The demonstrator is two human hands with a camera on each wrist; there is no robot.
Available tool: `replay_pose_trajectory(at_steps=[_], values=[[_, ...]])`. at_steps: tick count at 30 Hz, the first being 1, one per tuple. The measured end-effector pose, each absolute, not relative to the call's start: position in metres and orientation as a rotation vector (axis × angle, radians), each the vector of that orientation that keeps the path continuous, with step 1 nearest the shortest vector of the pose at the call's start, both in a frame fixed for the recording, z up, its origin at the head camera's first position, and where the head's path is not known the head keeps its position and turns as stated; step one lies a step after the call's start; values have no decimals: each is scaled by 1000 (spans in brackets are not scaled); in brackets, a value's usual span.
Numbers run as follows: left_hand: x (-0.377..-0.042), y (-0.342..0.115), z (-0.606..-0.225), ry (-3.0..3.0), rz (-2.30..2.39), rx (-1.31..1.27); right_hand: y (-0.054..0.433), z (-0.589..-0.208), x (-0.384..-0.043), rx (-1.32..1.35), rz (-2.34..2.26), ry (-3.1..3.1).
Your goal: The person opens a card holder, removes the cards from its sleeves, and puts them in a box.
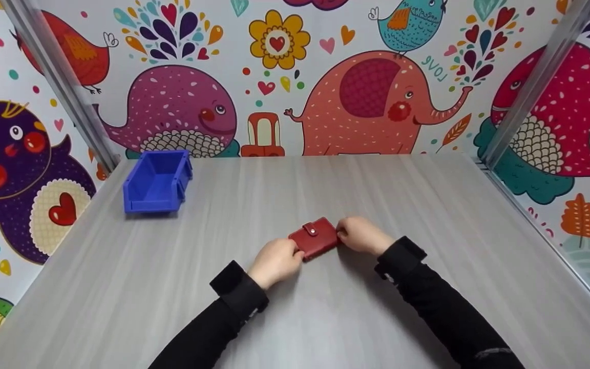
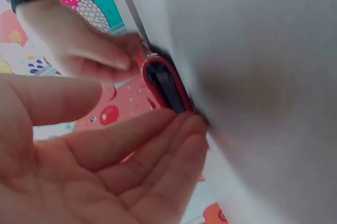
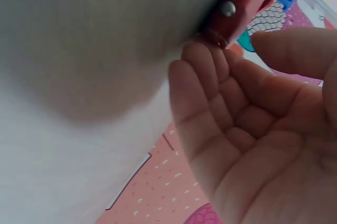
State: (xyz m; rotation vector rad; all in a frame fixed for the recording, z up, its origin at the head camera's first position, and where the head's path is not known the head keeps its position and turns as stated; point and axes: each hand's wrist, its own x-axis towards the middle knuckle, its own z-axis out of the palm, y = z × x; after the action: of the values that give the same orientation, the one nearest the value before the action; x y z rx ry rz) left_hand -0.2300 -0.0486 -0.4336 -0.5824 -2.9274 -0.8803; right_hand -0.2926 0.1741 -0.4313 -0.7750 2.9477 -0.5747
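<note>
A small red wallet (image 1: pixel 319 245) with a strap and a snap button lies tilted across the middle of the table. At its left end is my left hand (image 1: pixel 277 260), its fingertips touching the lower corner. In the left wrist view the thumb stands apart from the fingers, and the dark inside of the wallet (image 2: pixel 167 86) shows at that end. My right hand (image 1: pixel 364 234) touches the opposite end. Seen from the right wrist, its bent fingers meet the edge of the wallet (image 3: pixel 239 8) while the thumb stays away from it.
A blue plastic bin (image 1: pixel 154 184) stands at the back left of the grey wood-grain table (image 1: pixel 402 189). Walls printed with cartoon animals and metal corner posts enclose the back and sides.
</note>
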Motion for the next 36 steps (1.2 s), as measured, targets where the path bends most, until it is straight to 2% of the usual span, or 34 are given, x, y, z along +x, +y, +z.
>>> replay_pose_trajectory(at_steps=[12,20,28,36], values=[[-251,-50,-433,-2997,-860,-495,177,-429,-257,-845,-542,2857],[-258,-48,-431,-3038,-867,-428,174,-428,-249,-954,-529,2834],[-245,-53,-428,-2952,-811,-384,178,-419,-263,-752,-666,2879],[-225,-46,-427,-2926,-950,-534,168,-420,-297,-716,-697,2909]])
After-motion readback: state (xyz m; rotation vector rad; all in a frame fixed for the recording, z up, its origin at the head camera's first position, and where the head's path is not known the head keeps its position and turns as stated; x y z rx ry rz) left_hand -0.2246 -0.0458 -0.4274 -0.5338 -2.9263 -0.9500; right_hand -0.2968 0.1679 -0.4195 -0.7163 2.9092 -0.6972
